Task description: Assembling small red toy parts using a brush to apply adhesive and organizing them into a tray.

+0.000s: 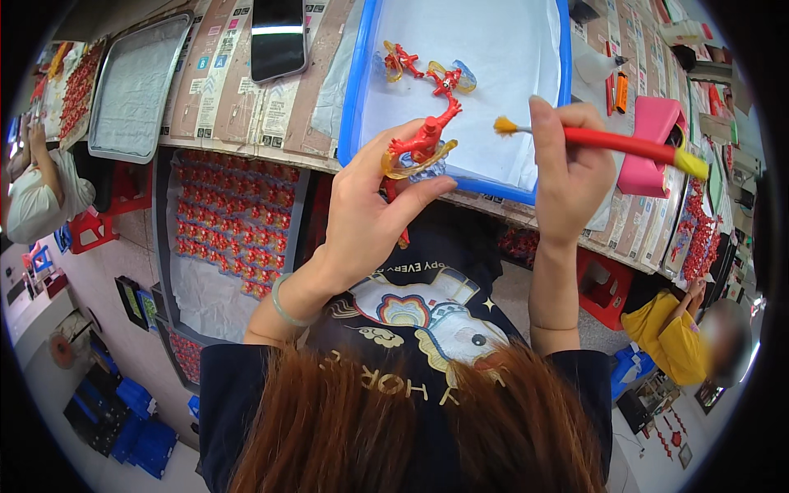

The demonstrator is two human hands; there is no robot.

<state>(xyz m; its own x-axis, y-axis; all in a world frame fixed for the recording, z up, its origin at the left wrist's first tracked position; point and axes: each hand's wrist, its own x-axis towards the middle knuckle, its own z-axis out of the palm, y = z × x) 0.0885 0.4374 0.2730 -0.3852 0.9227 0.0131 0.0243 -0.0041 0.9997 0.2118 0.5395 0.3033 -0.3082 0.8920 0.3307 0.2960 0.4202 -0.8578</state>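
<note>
Bristles of the red-handled paintbrush with a yellow end cap (608, 141) pointed toward the small red plastic figurine on a clear yellowish ring base (423, 144), with a short gap between tip and toy. The brush's long axis ran roughly level, its cap end pointing away from the figurine. The left hand (370, 209) pinched the figurine's base, fingers (423, 191) closed under it, holding it upright just over the near rim of the blue-rimmed white tray (353, 99). The right hand (571, 164), fingers wrapped round the brush handle, was the one beside the figurine. Two more red figurines (427, 72) lay in the tray beyond it. Farther beyond the figurine, a black phone (278, 37) rested on the cardboard-covered table (222, 90). Below the figurine's left stood a rack of many red figurines (234, 222). Other people sat at the room's far edges.
</note>
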